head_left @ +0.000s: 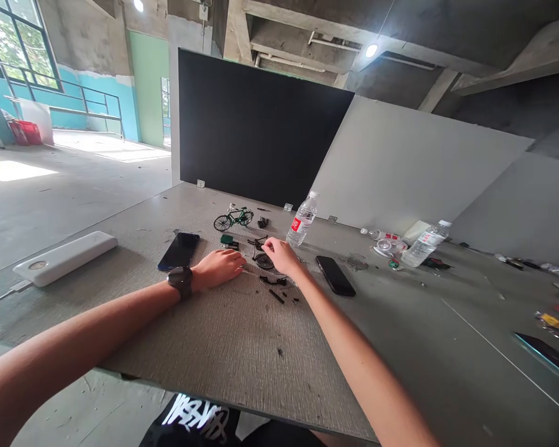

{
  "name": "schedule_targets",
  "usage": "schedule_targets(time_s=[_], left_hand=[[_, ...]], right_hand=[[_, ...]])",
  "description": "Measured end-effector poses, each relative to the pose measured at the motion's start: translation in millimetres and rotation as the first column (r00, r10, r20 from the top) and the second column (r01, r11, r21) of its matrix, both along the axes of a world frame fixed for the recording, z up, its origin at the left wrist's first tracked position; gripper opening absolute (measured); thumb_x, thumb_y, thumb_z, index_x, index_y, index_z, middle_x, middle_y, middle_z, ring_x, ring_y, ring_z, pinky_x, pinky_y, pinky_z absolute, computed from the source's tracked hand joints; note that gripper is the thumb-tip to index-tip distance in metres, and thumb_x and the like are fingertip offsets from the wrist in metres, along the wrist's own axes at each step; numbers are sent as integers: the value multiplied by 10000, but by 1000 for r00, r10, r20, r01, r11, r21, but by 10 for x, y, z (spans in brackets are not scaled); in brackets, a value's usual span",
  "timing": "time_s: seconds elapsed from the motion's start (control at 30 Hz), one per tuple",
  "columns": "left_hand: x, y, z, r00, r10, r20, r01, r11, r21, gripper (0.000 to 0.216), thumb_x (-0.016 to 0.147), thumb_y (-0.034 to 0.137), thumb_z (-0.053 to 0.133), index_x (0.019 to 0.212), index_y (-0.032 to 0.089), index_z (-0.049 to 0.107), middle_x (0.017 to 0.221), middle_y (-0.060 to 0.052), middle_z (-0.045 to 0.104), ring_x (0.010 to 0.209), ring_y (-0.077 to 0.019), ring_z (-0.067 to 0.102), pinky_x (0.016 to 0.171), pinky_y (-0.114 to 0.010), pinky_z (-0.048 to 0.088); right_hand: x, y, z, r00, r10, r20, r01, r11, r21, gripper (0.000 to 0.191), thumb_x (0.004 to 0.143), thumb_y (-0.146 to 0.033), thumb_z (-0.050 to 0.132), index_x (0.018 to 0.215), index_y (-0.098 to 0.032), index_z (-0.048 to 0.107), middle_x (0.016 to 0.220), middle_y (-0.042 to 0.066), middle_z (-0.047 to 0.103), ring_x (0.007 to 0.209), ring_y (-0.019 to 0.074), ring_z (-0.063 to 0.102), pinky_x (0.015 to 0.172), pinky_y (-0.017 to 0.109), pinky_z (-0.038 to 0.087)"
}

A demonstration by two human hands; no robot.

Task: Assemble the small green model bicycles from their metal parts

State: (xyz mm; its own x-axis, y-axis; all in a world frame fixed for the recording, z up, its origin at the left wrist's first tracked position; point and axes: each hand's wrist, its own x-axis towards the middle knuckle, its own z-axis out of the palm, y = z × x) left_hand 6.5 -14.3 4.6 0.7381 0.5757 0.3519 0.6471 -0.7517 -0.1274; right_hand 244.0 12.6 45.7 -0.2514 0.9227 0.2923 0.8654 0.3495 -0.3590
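My left hand (218,268), with a dark watch (180,282) on the wrist, lies flat on the table with its fingers stretched toward the small parts. My right hand (282,256) is closed in a pinch above a small black spoked wheel (264,261). Whatever its fingertips hold is too small to make out. Thin black bicycle parts (256,242) are right beside those fingertips. Behind the hands stands a green model bicycle (233,217). A green and black piece (228,241) lies between it and my left hand. More black parts (272,281) are scattered nearer to me.
On the left are a dark phone (179,251) and a white power bank (68,257) with a cable. A water bottle (302,220) and another phone (335,275) stand and lie right of my hands. Further right is a second bottle (427,243). A black panel (261,124) closes off the back.
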Motion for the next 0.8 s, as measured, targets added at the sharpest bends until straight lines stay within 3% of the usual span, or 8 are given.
schedule_targets(time_s=[0.17, 0.27, 0.4, 0.6, 0.8], left_hand=[[-8, -11, 12, 999, -5, 54, 3, 999, 34, 314, 1072, 414, 479, 1206, 190, 654, 1179, -96, 708, 1067, -242, 687, 913, -362, 534], [-22, -30, 63, 988, -22, 153, 13, 998, 61, 436, 1058, 516, 476, 1295, 177, 613, 1245, -122, 695, 1097, -273, 680, 950, -415, 525], [-11, -109, 199, 933, -69, 354, 80, 997, -18, 414, 1069, 494, 457, 1307, 193, 612, 1185, -110, 717, 1053, -253, 691, 895, -393, 541], [76, -289, 326, 784, -101, 612, 286, 935, -212, 358, 1086, 433, 419, 1024, 163, 646, 883, -41, 688, 743, -148, 613, 683, -283, 491], [67, -279, 311, 727, -185, 661, 474, 832, -288, 290, 1073, 394, 433, 1035, 166, 607, 1075, -98, 699, 926, -182, 636, 818, -333, 509]], right_hand=[[87, -287, -39, 947, 129, -295, -120, 992, 48, 143, 979, -287, 519, 877, -217, 592, 767, -1, 678, 636, 150, 636, 634, 264, 466], [109, -467, -104, 860, 173, -480, -141, 985, 101, 154, 931, -373, 620, 886, -233, 573, 784, 11, 683, 660, 174, 662, 642, 291, 518], [67, -610, -145, 750, 211, -627, -167, 978, 128, 303, 866, -472, 733, 949, -254, 538, 801, 19, 708, 704, 200, 695, 707, 334, 566], [-109, -746, -82, 734, 329, -595, -222, 943, 247, 215, 934, -420, 687, 1039, -248, 610, 988, 52, 750, 940, 210, 738, 878, 358, 571], [-148, -831, -55, 806, 397, -439, -236, 896, 377, 82, 1000, -278, 598, 1002, -232, 665, 993, 39, 749, 908, 180, 706, 860, 322, 543]])
